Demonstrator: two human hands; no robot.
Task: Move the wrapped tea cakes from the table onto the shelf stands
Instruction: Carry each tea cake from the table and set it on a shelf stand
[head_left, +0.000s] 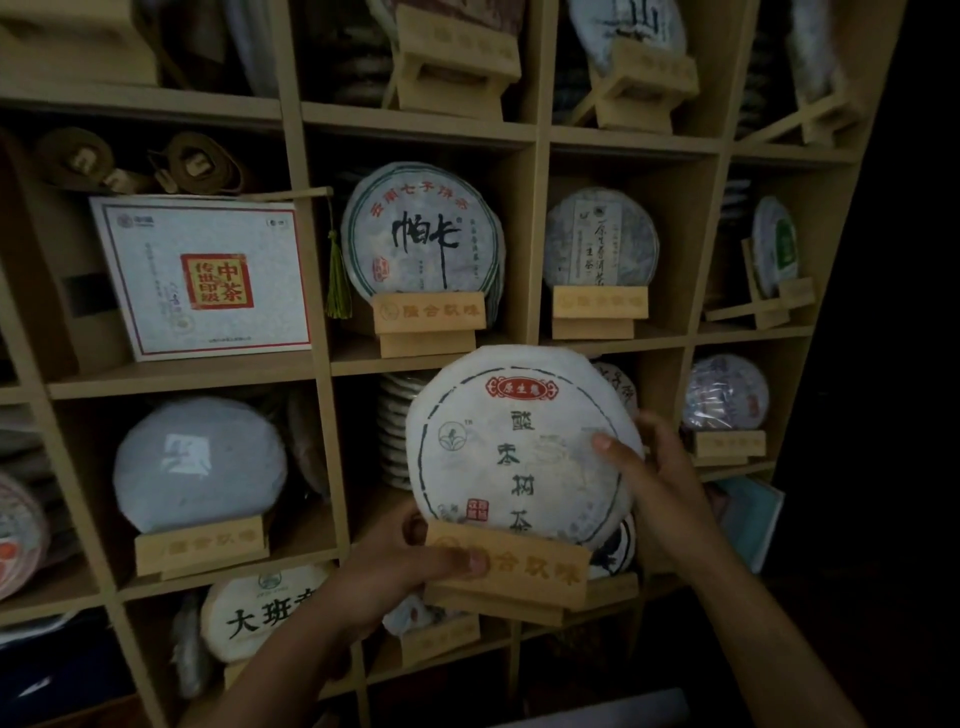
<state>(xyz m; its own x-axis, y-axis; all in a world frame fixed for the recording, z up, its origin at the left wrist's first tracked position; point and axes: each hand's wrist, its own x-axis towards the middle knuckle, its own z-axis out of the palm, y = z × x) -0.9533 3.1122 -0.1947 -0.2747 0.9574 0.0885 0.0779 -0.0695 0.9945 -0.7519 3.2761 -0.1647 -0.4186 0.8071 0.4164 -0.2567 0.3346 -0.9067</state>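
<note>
A round white-wrapped tea cake (511, 441) with dark characters and a red label stands upright in a wooden stand (524, 569), held in the air in front of the shelf. My left hand (400, 564) grips the stand's left end, thumb across its front. On the cake's right edge my right hand (654, 478) holds the wrapper, thumb on its face. The cubby behind them is mostly hidden.
The wooden shelf (322, 371) has many cubbies. Wrapped cakes on stands sit at upper middle (421, 234), upper right (600, 239), lower left (200, 462) and far right (724, 392). A white box (202, 275) fills the left cubby. A stack of cakes (397, 431) stands behind.
</note>
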